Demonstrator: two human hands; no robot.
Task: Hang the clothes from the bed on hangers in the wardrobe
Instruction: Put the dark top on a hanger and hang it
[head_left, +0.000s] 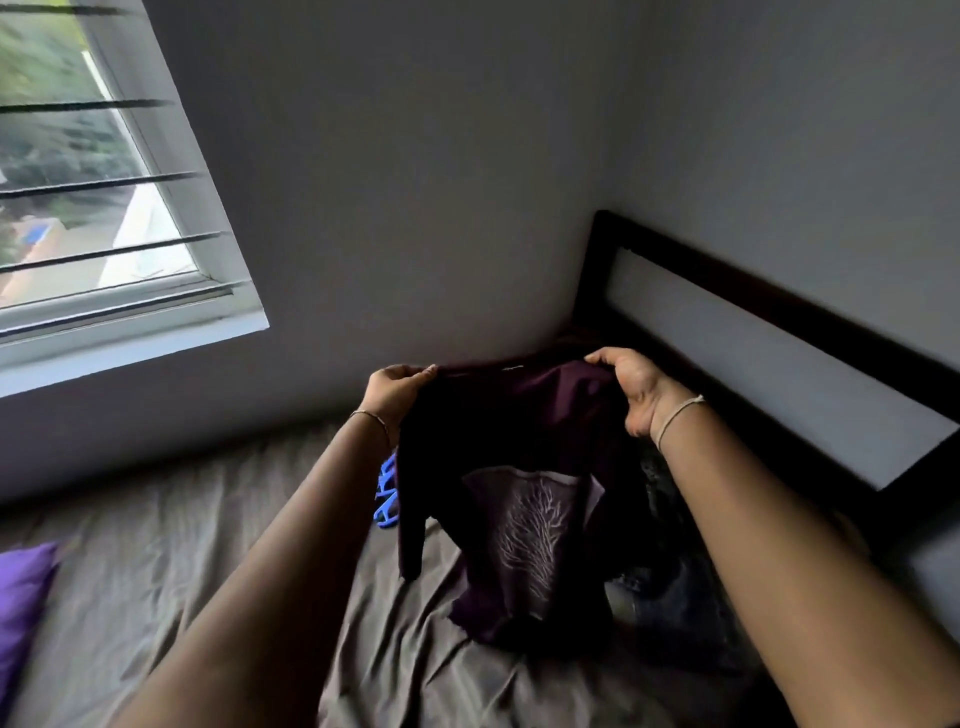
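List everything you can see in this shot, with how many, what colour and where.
Sheet: one, grey-brown, across the lower frame
T-shirt: one, dark purple with a pale tree print, held up over the sheet, centre
Hangers: count unclear, blue, on the sheet, partly hidden behind the T-shirt
Clothes pile: one heap, dark, on the sheet right of the T-shirt
Pillow: one, purple, lower left edge
Headboard: one, dark, right side
Window: one, white frame with dark bars, upper left
Left hand: one, pinches the T-shirt's top left edge
Right hand: one, grips the T-shirt's top right edge
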